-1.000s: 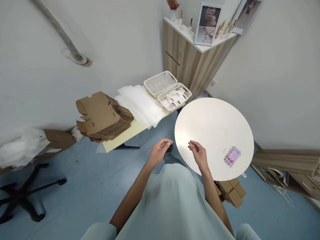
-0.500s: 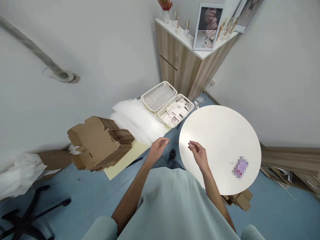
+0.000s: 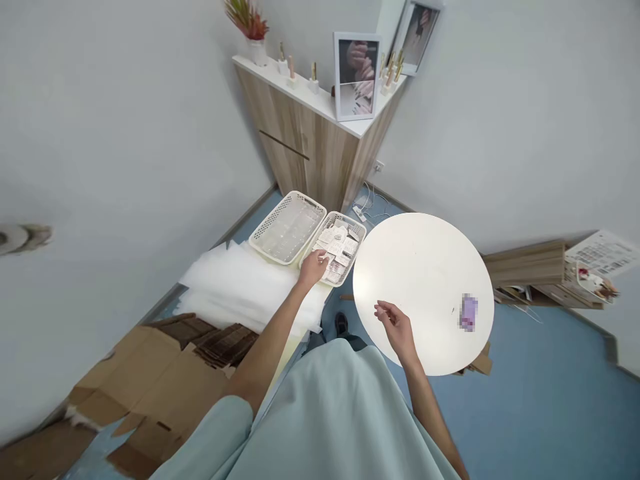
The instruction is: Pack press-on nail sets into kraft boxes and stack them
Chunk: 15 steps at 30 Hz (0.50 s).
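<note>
My left hand (image 3: 313, 268) reaches over the near left edge of a white perforated basket (image 3: 361, 231). Its slightly parted fingers are just above small printed packets (image 3: 338, 244) heaped inside, and I see nothing gripped in it. Whether the fingertips touch a packet cannot be made out. Above the left part of a round white table (image 3: 425, 267) hovers my right hand (image 3: 397, 327), its fingers loosely bent and apart, with nothing visible in it. A blurred purple item (image 3: 469, 312) lies on the table's right side.
Beside the packet basket stands a second white basket (image 3: 287, 227) with clear pieces inside. White foam sheets (image 3: 235, 280) and flattened cardboard boxes (image 3: 150, 380) lie at left. A wooden corner cabinet (image 3: 310, 147) stands behind, with cables (image 3: 367, 207) on the floor nearby.
My left hand has moved forward from in front of my body to the packet basket. My right hand stays over the table's left side. The view has turned to the right.
</note>
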{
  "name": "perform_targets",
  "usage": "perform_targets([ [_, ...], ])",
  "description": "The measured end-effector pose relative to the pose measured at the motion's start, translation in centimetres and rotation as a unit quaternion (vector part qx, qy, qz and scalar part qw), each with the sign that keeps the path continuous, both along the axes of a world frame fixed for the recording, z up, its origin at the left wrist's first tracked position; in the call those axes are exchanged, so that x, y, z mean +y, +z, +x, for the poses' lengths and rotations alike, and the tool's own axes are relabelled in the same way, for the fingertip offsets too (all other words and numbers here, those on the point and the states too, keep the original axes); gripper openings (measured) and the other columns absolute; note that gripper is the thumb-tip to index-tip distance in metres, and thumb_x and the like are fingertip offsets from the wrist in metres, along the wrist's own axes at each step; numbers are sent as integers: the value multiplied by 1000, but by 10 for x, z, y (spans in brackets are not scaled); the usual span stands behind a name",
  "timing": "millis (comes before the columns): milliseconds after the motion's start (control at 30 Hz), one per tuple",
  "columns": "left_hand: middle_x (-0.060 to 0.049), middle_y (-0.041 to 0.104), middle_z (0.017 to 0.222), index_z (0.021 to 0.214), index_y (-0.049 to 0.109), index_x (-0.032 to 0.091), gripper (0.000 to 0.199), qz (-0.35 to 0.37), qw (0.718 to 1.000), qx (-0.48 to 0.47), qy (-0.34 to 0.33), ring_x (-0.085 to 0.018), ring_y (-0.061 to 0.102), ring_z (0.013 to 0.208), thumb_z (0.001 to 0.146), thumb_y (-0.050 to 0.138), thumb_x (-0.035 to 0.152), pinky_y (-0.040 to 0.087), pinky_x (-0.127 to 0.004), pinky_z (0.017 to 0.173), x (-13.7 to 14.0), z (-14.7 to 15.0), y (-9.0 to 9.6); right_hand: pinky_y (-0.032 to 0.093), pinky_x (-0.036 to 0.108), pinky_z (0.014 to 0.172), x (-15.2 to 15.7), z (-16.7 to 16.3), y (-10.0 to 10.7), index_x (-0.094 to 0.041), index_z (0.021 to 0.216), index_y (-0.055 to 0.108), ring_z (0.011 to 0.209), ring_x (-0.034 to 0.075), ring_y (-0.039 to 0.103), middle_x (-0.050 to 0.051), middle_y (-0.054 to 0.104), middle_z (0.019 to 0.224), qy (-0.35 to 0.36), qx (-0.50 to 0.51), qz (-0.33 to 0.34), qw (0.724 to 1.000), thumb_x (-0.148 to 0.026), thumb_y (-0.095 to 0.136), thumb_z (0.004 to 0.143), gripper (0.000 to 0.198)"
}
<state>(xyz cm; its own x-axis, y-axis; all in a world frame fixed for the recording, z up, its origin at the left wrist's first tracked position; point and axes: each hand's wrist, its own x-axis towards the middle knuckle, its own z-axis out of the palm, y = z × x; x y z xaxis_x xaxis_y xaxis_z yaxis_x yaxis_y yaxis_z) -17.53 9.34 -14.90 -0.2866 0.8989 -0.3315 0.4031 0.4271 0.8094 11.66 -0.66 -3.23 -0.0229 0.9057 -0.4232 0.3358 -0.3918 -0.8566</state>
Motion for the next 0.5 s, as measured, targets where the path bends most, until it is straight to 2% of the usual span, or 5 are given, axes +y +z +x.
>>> perform_targets([
  [100,-19,70,146,140,67,11,41,-30,989,122,-75,-30,70,129,101,59,21,50,-39,115,44,-5,-12,61,52,104,-13,-7,7,-22,122,79,113,34,78,15,82,124,-35,-11,-10,999,-70,74,91,58],
  [233,-24,70,140,135,69,8,36,-68,957,236,-155,-35,67,131,103,57,23,50,-40,111,85,-4,-32,62,53,103,-27,-9,10,-22,122,79,113,34,78,15,82,123,-83,-15,-14,996,-72,75,90,60],
  [367,-26,75,124,121,75,8,31,-122,939,270,-173,-36,71,118,105,55,25,53,-41,98,103,-3,-47,63,54,102,-36,-4,11,-22,122,79,115,35,78,16,81,125,-126,-18,-9,992,-71,75,90,58],
  [500,-26,76,117,118,77,7,32,-127,936,282,-167,-37,72,112,104,56,26,53,-41,91,108,-2,-49,62,56,105,-37,6,11,-22,123,79,114,35,78,15,81,125,-145,-18,6,989,-70,75,91,58],
])
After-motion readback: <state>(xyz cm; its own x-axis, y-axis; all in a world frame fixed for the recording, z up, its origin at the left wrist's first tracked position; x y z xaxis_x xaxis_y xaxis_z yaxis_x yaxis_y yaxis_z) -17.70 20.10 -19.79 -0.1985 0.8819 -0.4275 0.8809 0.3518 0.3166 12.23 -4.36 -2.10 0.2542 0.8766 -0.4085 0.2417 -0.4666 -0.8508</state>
